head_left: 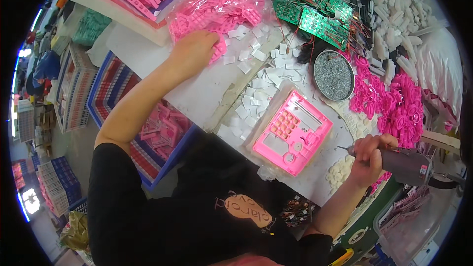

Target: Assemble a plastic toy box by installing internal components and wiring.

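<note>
At the mouth of a clear plastic bag (226,2) full of pink button pieces, my left hand (194,51) has its fingers curled on a pink plastic keypad piece (218,53). That piece is partly hidden by the hand. My right hand (368,156) is wrapped round a grey electric screwdriver (405,165), whose thin bit points left toward a pink plastic housing (276,144). The housing lies open side up on the table, showing a grid of square holes, round openings and a long slot. The bit is apart from it.
A round tin of small screws (334,75) stands behind the housing. White paper squares (271,76) are scattered leftward. Green circuit boards (322,24), white plastic parts (389,15) and magenta pieces (401,108) crowd the back and right. A blue-rimmed crate (172,155) holds pink parts below left.
</note>
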{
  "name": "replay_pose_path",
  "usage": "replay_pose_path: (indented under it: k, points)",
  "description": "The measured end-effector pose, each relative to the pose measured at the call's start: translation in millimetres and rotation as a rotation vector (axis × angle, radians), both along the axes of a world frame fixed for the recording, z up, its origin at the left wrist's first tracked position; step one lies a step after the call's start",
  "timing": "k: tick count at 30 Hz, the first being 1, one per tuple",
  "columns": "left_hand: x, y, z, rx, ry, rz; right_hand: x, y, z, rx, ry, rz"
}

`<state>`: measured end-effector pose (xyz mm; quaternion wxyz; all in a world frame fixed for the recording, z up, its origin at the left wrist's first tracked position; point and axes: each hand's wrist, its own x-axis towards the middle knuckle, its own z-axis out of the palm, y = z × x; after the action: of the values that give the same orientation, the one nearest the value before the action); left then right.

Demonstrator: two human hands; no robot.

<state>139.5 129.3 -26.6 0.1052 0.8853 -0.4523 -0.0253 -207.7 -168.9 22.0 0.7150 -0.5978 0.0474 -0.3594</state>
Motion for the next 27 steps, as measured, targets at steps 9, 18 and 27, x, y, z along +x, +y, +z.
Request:
replay_pose_path:
  k: [9, 18, 27]
  points:
    - [-38, -10, 29, -0.253, 0.015, -0.146, -7, 10, 22, -0.505, 0.141, -0.604]
    - [-159, -30, 41, -0.629, 0.376, -0.700, 28, 82, 0, 0.371, 0.662, 0.387]
    - [-159, -36, -9, -0.481, 0.260, -0.651, 46, 77, -43, -0.791, 0.651, 0.005]
